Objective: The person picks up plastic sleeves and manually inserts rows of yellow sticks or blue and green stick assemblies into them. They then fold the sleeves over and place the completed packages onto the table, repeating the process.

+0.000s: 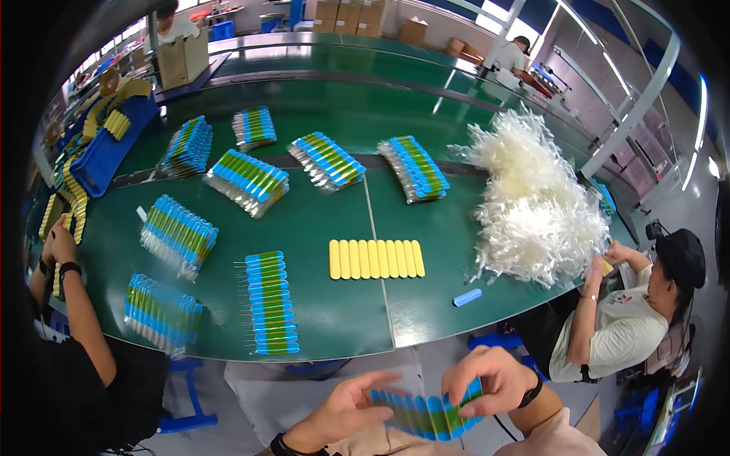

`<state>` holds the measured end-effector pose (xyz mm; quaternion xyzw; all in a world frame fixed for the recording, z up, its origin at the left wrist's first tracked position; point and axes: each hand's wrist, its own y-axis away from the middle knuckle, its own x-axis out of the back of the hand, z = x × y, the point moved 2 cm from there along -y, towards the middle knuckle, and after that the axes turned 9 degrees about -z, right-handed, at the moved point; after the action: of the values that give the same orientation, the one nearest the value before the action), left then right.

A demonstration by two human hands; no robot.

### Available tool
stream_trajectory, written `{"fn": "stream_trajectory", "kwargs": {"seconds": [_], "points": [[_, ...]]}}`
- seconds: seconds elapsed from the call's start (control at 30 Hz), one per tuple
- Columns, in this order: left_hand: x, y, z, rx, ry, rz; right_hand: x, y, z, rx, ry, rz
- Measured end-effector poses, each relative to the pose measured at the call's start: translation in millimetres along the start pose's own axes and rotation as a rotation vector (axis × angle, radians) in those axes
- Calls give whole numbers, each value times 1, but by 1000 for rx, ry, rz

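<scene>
Above my lap, just off the table's near edge, I hold a strip of blue-and-green slats with rounded ends [432, 418]. It bows between my hands, and its left part is blurred. My left hand [346, 410] has thumb and fingers around the left end. My right hand [490, 380] pinches the right part between thumb and fingers. Ahead on the green table [319, 308] lies a row of yellow round-ended slats [376, 259]. Left of it, a similar blue-and-green row [268, 304] has thin pins or threads along its left side. A single blue slat [467, 298] lies at the right.
Several stacks of blue-and-green slats in clear sleeves [249, 181] spread over the table's left and middle. A big heap of clear plastic sleeves [532, 205] rises at right. A blue bin [114, 156] stands far left. People work on both sides, a co-worker's hands [59, 247] at left.
</scene>
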<state>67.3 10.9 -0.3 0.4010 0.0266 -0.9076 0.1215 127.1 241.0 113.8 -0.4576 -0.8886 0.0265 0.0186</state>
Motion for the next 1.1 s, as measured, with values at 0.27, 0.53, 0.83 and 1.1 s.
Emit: {"fn": "stream_trajectory", "kwargs": {"seconds": [0.27,0.53,0.83,1.1], "points": [[3,14,23,-34,-337,323,18,41,41,-262,-291,377],[0,-3,67,-502,-1856,207,33,24,36,107,1042,221],[34,-15,33,-518,-2180,72,37,38,63,35,1355,74],[13,-6,63,-576,-1757,164,91,37,68,-305,1703,402]]}}
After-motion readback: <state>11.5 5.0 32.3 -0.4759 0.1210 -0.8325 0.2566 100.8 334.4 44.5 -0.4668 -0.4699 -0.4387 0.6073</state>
